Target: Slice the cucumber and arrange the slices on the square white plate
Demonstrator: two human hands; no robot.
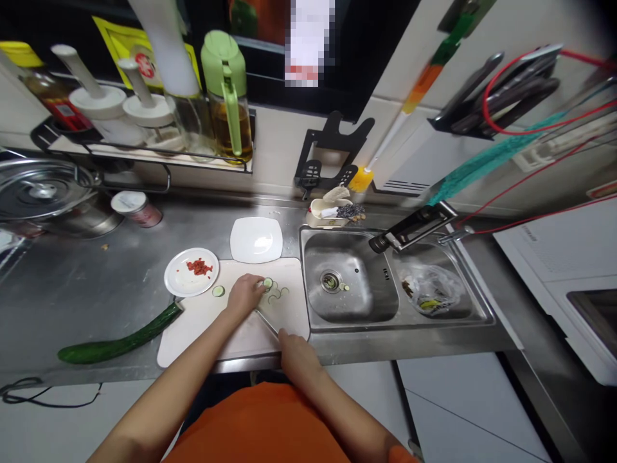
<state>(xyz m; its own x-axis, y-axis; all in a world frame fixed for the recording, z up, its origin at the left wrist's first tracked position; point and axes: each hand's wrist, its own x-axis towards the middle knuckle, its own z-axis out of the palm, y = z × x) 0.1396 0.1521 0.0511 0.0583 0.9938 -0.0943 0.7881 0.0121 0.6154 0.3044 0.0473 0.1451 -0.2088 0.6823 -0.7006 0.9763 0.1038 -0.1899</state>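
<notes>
On the white cutting board (193,337), my left hand (245,296) has its fingers closed on a cucumber slice (268,282). My right hand (299,355) grips a knife (267,321) at the board's front edge, its blade pointing up and left toward my left hand. Thin green cucumber peels (278,294) lie just right of my left fingers. Another round slice (218,291) rests left of that hand. A long cucumber (116,347) with a cut end lies on the counter, its cut end by the board's left edge.
A white plate with chopped red bits (173,275) overlaps the board's left rear corner. Behind the board sits a white square dish (256,239). To the right is a steel sink (354,308) with scraps by its drain; a plastic bag (436,289) lies in the second basin.
</notes>
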